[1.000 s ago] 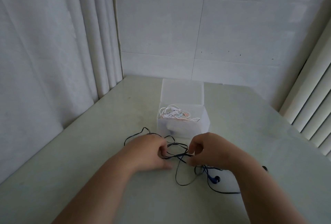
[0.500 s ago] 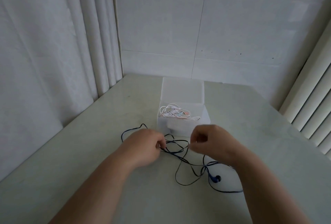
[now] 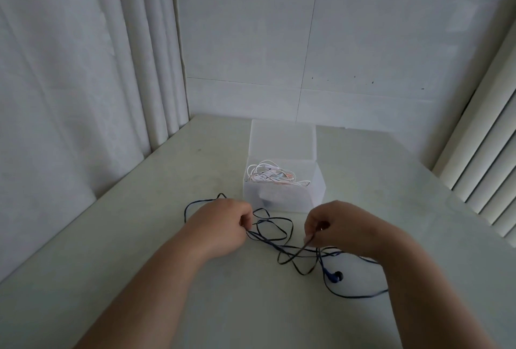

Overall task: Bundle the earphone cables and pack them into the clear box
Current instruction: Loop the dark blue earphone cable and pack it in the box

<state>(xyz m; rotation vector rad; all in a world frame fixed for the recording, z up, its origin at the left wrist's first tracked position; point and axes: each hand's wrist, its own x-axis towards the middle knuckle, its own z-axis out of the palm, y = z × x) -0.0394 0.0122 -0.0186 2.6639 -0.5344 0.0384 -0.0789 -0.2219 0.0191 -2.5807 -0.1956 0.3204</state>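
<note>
White cables (image 3: 272,175) already lie in the box (image 3: 283,195) mid-bench. My left hand (image 3: 223,221) and right hand (image 3: 339,227), apart, each pinch the blue cable (image 3: 275,232), loose before the box: bundling left.

Left hand (image 3: 220,223): knuckles up, fingers curled in, fingertips pinching the dark blue cable (image 3: 265,240) on my thumb side.
Right hand (image 3: 337,230): back of the hand up, fingers curled under, pinching a strand of the same cable. I think it sits between thumb and forefinger, but the grip is in shadow.
Left forearm (image 3: 156,287): bare, reaching in from lower left, angled inward.
Right forearm (image 3: 418,279): bare, reaching in from lower right, angled inward.
Spacing: hands apart, roughly level.
</note>
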